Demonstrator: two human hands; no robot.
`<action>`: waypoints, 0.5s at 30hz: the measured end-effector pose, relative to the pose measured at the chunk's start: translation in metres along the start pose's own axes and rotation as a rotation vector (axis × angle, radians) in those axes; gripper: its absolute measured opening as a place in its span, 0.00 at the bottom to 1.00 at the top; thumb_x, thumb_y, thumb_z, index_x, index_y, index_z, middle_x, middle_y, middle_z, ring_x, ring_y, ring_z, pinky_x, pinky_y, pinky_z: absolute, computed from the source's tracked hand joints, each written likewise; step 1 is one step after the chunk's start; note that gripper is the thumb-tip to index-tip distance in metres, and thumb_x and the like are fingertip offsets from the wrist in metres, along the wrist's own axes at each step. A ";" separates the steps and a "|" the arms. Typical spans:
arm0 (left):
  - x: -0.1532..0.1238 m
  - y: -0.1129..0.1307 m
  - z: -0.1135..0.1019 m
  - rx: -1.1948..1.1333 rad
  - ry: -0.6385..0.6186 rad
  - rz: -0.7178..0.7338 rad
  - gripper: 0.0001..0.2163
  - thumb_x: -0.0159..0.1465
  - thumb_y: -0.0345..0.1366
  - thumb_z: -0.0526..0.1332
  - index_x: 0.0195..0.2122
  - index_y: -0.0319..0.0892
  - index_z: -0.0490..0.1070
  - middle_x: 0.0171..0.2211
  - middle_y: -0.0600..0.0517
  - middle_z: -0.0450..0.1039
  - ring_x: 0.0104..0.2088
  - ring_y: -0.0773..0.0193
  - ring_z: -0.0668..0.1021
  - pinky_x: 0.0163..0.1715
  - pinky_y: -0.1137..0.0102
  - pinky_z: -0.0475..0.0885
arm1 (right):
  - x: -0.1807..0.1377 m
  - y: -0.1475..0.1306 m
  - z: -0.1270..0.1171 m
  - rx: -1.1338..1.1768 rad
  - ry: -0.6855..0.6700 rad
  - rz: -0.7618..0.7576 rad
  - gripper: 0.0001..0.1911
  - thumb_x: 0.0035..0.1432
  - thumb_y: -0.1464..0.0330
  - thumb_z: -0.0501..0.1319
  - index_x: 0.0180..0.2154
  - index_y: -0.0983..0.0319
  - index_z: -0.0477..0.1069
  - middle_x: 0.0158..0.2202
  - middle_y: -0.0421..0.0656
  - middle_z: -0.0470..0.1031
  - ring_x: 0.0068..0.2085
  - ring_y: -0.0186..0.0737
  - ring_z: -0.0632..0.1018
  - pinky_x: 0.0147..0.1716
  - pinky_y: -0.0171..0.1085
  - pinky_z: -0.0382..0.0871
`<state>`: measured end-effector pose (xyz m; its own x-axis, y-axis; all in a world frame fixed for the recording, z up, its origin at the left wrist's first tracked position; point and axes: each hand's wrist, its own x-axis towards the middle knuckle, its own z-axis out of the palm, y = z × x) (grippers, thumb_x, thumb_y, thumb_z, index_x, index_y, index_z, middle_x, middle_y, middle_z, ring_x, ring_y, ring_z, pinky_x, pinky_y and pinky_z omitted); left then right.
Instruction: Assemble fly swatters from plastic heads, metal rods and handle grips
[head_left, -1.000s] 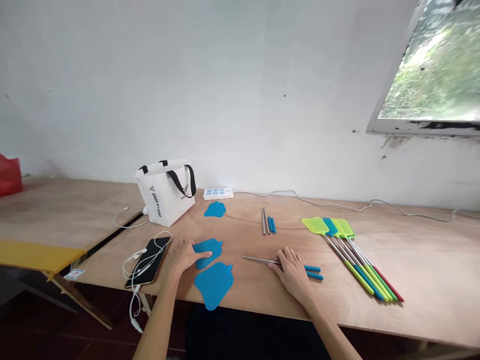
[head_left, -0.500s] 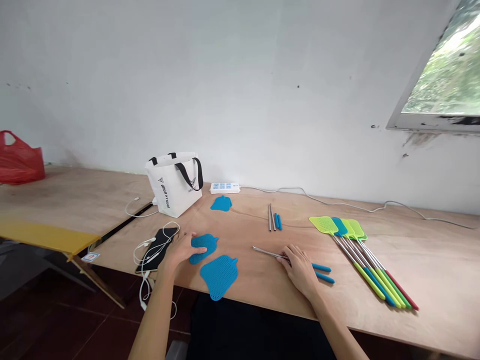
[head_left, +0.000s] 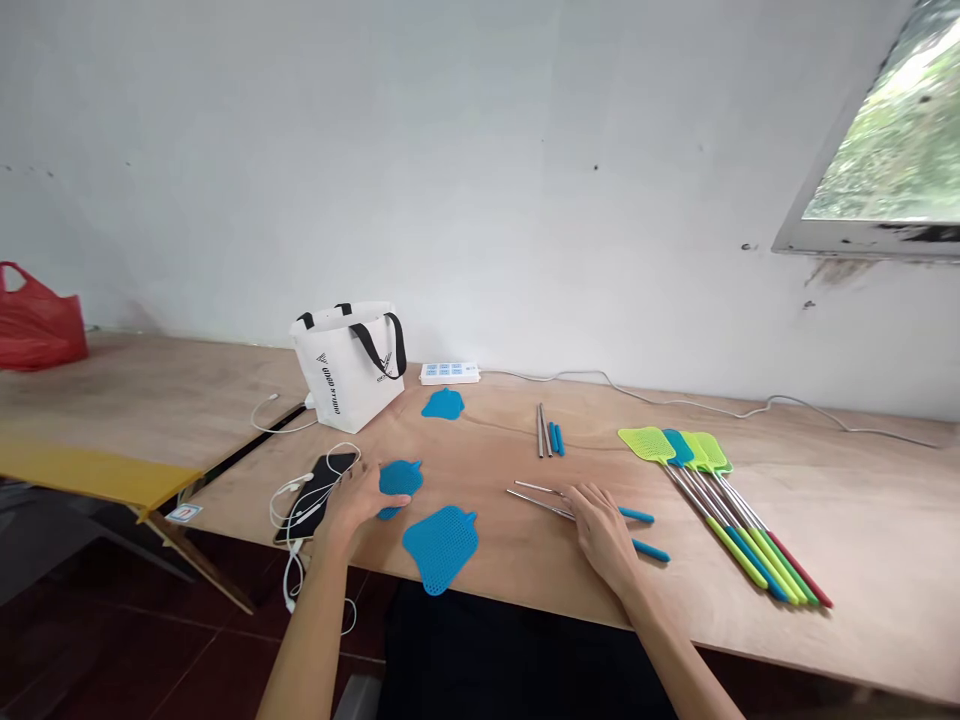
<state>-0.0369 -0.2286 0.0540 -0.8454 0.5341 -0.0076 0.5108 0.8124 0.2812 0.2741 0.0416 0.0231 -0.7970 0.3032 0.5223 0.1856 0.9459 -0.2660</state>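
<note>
Blue swatter head (head_left: 401,478) lies just right of the phone (head_left: 315,492), at the fingertips of the left hand (head_left: 352,503); whether pinched or merely pressed is unclear. Farther right of the phone, the right hand (head_left: 602,528) rests flat and released across two rods (head_left: 540,504) that run left to right.

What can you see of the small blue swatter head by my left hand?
The blue swatter head is a flat, rounded piece of perforated plastic with a short socket tab at its upper right. No handle is fitted. It sits on the plywood table, just beyond a second blue head. The fingers of the left hand rest on its left side; whether they pinch it cannot be told.
</note>
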 end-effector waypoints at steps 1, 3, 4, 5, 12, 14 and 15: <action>-0.001 0.001 -0.001 0.018 -0.018 -0.015 0.45 0.48 0.57 0.68 0.63 0.36 0.63 0.62 0.29 0.65 0.60 0.30 0.70 0.52 0.54 0.68 | 0.000 -0.001 0.000 0.007 0.006 -0.011 0.21 0.65 0.80 0.47 0.47 0.58 0.73 0.39 0.44 0.75 0.41 0.44 0.73 0.42 0.40 0.63; -0.003 0.004 -0.004 0.024 -0.034 -0.053 0.46 0.47 0.55 0.70 0.63 0.34 0.62 0.61 0.27 0.66 0.59 0.29 0.70 0.52 0.53 0.68 | -0.001 -0.002 0.000 0.006 0.019 -0.029 0.28 0.61 0.82 0.47 0.54 0.56 0.72 0.43 0.45 0.76 0.43 0.44 0.72 0.43 0.41 0.63; -0.003 0.007 -0.006 0.001 -0.017 -0.065 0.45 0.47 0.53 0.71 0.62 0.34 0.62 0.59 0.28 0.67 0.58 0.29 0.71 0.52 0.53 0.68 | -0.001 -0.002 0.000 -0.001 0.027 -0.035 0.31 0.60 0.83 0.47 0.57 0.55 0.72 0.43 0.45 0.76 0.43 0.44 0.72 0.43 0.41 0.63; -0.004 0.010 -0.009 -0.042 0.018 -0.062 0.42 0.48 0.50 0.71 0.61 0.34 0.62 0.59 0.29 0.68 0.58 0.31 0.72 0.52 0.54 0.69 | -0.002 -0.001 0.000 -0.008 0.040 -0.038 0.33 0.60 0.83 0.47 0.59 0.54 0.71 0.43 0.45 0.75 0.43 0.44 0.72 0.43 0.41 0.64; -0.033 0.063 -0.039 -0.872 0.284 0.298 0.24 0.58 0.45 0.67 0.53 0.46 0.68 0.50 0.48 0.77 0.52 0.51 0.78 0.50 0.62 0.74 | 0.002 0.002 -0.008 0.006 0.196 0.030 0.21 0.72 0.68 0.50 0.60 0.50 0.72 0.36 0.43 0.72 0.38 0.43 0.72 0.40 0.42 0.63; -0.046 0.085 -0.042 -1.091 0.202 0.302 0.20 0.56 0.49 0.70 0.44 0.43 0.75 0.44 0.47 0.79 0.46 0.51 0.80 0.44 0.63 0.76 | 0.004 0.000 -0.018 0.026 0.236 0.025 0.19 0.72 0.64 0.51 0.59 0.49 0.72 0.34 0.42 0.70 0.36 0.42 0.72 0.40 0.42 0.63; -0.052 0.095 -0.042 -1.198 0.166 0.275 0.19 0.55 0.50 0.71 0.40 0.42 0.76 0.40 0.47 0.80 0.42 0.52 0.80 0.41 0.64 0.76 | 0.005 -0.003 -0.024 0.048 0.259 0.020 0.19 0.73 0.64 0.51 0.60 0.49 0.71 0.33 0.41 0.70 0.36 0.41 0.72 0.40 0.42 0.63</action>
<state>0.0495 -0.1889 0.1215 -0.7868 0.5463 0.2873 0.2834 -0.0937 0.9544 0.2831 0.0435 0.0457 -0.6189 0.3470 0.7046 0.1671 0.9347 -0.3136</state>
